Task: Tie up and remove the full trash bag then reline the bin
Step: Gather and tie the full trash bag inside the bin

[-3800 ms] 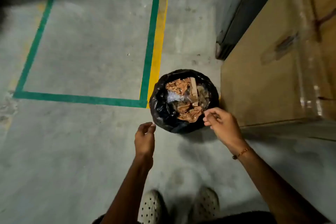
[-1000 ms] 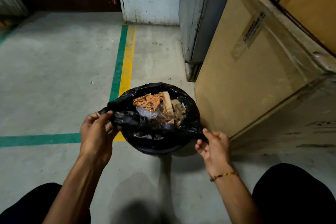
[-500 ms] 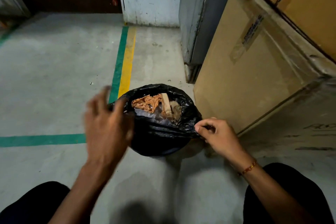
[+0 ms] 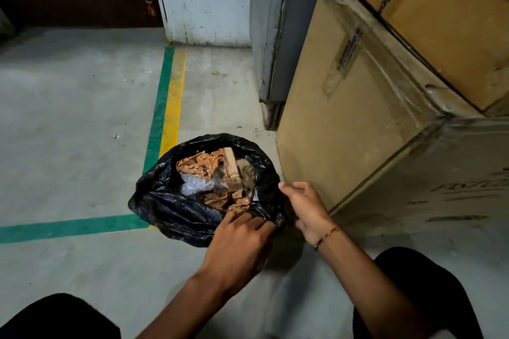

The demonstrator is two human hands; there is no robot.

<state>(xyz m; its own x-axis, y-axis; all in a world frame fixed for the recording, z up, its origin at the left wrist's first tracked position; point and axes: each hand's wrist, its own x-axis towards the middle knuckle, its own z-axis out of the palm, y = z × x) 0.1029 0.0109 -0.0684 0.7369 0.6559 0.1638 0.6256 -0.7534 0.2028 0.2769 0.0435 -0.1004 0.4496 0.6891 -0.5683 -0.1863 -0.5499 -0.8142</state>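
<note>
1. Since the frame half a second ago, the left hand (image 4: 237, 245) is coming down out of its raised blur and landing on the near edge of the trash bag (image 4: 181, 209), by the right hand (image 4: 305, 206).
2. Black and crumpled, the bag is sitting on the concrete floor (image 4: 68, 124), its mouth gaping over brown paper and clear plastic scraps (image 4: 209, 173); the bin itself is hidden under the film.
3. Left fingers (image 4: 248, 221) are pressing into the near rim; whether they are pinching film I cannot tell. Right fingers (image 4: 292, 190) are curling closed on the rim's right side.
4. Doing this well probably means gathering slack evenly from both sides, lifting the rim clear above the scraps before twisting.
5. Standing just beside the bag on the right, the cardboard box (image 4: 344, 124) is crowding that hand, so pulling toward the green floor line (image 4: 158, 124) looks easier.
</note>
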